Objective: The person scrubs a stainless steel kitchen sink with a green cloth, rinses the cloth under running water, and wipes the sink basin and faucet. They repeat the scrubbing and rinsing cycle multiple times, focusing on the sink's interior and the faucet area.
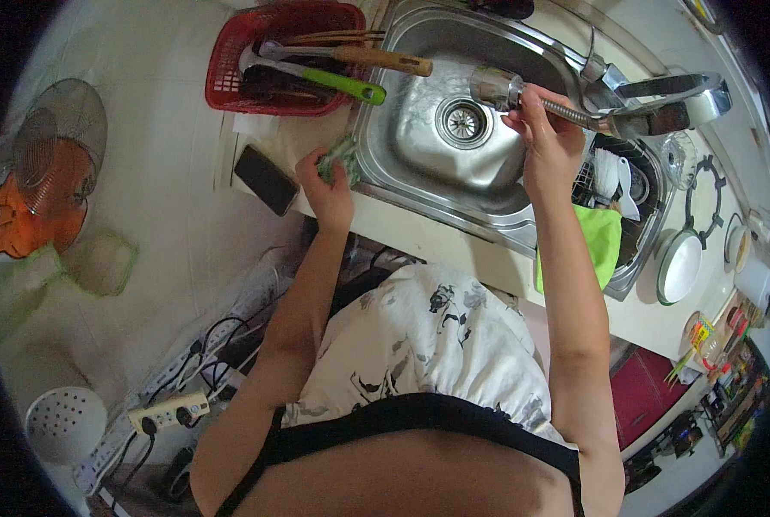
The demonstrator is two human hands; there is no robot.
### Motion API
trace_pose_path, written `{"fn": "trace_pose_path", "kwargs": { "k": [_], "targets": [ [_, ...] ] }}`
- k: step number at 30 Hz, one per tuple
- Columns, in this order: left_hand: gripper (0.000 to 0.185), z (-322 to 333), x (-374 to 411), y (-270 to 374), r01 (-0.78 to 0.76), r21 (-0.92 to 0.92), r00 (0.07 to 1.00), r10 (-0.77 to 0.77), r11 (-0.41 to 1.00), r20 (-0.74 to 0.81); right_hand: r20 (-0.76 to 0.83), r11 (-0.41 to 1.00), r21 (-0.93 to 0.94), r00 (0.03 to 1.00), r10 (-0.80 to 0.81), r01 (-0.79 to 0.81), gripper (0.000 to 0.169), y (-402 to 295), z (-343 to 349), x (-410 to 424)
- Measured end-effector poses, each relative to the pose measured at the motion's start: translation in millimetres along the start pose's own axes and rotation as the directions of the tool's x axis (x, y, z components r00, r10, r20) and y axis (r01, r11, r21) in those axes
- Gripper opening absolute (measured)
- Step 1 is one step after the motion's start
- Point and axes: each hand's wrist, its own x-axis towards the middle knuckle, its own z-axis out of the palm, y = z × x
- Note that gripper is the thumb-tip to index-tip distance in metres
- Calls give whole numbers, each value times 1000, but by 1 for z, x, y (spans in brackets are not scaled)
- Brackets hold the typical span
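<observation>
My right hand grips the flexible neck of a pull-down faucet spray head, held over the stainless steel sink. Below the spray head lies the drain strainer. At the sink's left rim, my left hand has its fingers on a green and white cloth or scrubber, partly hidden by the fingers. A dark smartphone lies on the counter just left of that hand. Whether water is running from the spray head cannot be made out.
A red plastic basket holds utensils with wooden and green handles jutting over the sink. Right of the basin, a bright green cloth hangs by a dish rack with brushes. A white bowl and a burner grate lie farther right.
</observation>
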Motion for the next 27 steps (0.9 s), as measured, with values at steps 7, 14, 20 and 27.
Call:
{"fn": "trace_pose_path", "kwargs": {
  "k": [7, 14, 20, 27],
  "targets": [
    [26, 3, 0, 2, -38, 22, 999, 37, 999, 28, -29, 995, 8, 995, -98, 99, 23, -1, 8, 17],
    [24, 5, 0, 13, -16, 8, 998, 16, 1000, 55, -21, 993, -24, 993, -112, 112, 24, -1, 11, 25],
    [25, 6, 4, 15, -66, 6, 996, 65, 998, 61, -38, 990, 16, 989, -140, 141, 23, -2, 16, 33],
    [24, 16, 8, 21, -74, -51, 995, 77, 996, 62, -45, 982, 52, 983, -178, 180, 25, -2, 23, 42]
  ]
}}
